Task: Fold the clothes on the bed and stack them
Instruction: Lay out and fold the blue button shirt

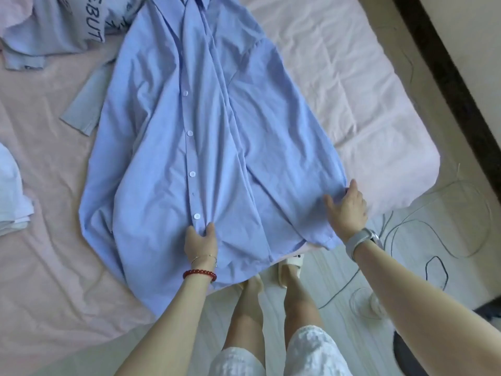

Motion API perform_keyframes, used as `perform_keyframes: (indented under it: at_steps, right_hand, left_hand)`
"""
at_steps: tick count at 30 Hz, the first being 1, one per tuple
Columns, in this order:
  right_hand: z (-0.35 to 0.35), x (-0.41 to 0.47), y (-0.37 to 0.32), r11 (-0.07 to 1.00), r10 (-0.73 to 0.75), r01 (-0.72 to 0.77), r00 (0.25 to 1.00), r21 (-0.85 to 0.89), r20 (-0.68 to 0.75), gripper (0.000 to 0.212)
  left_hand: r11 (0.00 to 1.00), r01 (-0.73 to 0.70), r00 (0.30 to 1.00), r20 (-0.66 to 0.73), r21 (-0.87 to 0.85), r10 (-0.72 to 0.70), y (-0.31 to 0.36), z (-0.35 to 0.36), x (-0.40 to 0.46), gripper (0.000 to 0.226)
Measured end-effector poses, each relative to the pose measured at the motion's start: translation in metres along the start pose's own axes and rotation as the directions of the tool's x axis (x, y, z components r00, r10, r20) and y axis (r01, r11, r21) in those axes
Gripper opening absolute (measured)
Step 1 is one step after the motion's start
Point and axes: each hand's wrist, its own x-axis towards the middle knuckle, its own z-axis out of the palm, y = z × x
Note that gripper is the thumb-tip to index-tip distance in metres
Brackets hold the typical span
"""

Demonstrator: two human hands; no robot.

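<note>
Head view puts my left hand [201, 241] low on the blue shirt [206, 137], its fingers [210, 229] and thumb pinching the button strip just below the nearest button. My right hand [347, 207] sits at the shirt's right hem edge, fingers spread with their tips on the cloth; whether they actually nip it I cannot tell. The shirt lies front up, buttoned, spread along the pink bed [339, 85] with its hem hanging over the near edge. I judge this one laid out but not yet folded. I count five buttons showing, one shirt in hand, one lettered garment [62, 25] crumpled far left, and one pale, seemingly folded pile [12, 196] at the left edge.
</note>
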Motion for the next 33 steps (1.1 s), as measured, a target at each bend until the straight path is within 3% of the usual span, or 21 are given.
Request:
perform_keyframes:
  at_steps: [3,4,7,10,14,18,21,23,26,29,33]
  right_hand:
    - [-0.004,0.017,0.003,1.0,0.009,-0.013,0.986,0.02,0.164,0.019]
    - [-0.007,0.021,0.005,0.998,-0.035,0.024,0.98,0.056,0.194,0.015]
    - [-0.03,0.035,0.009,0.973,-0.136,0.115,0.986,0.202,0.092,0.024]
    - [-0.07,0.069,0.013,0.963,-0.165,0.169,0.986,0.211,-0.037,0.021]
    - [-0.13,0.135,0.016,0.974,-0.179,0.197,0.972,0.109,-0.15,0.026]
    - [-0.165,0.194,0.011,0.987,-0.143,0.156,0.966,0.046,-0.217,0.028]
    - [-0.16,0.202,0.011,0.978,-0.205,0.195,0.962,-0.071,-0.181,0.048]
    - [-0.145,0.186,0.012,0.955,-0.297,0.291,0.945,-0.062,-0.139,0.053]
    - [-0.114,0.139,0.013,0.887,-0.452,0.451,0.892,0.101,-0.013,0.038]
    - [-0.077,0.086,0.007,0.862,-0.496,0.451,0.844,0.231,0.203,0.023]
    - [-0.03,0.033,-0.008,0.917,-0.399,0.355,0.8,0.182,0.449,0.019]
  left_hand:
    - [0.988,-0.038,0.997,-0.059,0.147,0.047,0.0,-0.004,-0.004,0.04]
    - [0.971,-0.089,0.992,-0.069,0.222,0.106,0.003,-0.003,-0.01,0.048]
    - [0.842,-0.303,0.93,-0.053,0.447,0.363,0.023,0.011,-0.037,0.063]
    - [0.64,-0.511,0.834,0.152,0.574,0.53,0.054,0.045,-0.063,0.062]
    - [0.579,-0.612,0.786,0.328,0.539,0.525,0.101,0.103,-0.091,0.06]
    - [0.639,-0.641,0.76,0.473,0.426,0.446,0.136,0.153,-0.109,0.06]
    - [0.68,-0.647,0.737,0.51,0.344,0.444,0.145,0.172,-0.113,0.053]
    - [0.707,-0.629,0.763,0.429,0.324,0.483,0.142,0.171,-0.114,0.047]
    - [0.807,-0.527,0.85,0.188,0.268,0.492,0.125,0.152,-0.112,0.038]
    - [0.927,-0.325,0.939,-0.052,0.186,0.339,0.099,0.12,-0.102,0.038]
    - [0.985,-0.063,0.956,-0.273,0.161,0.106,0.059,0.069,-0.069,0.05]
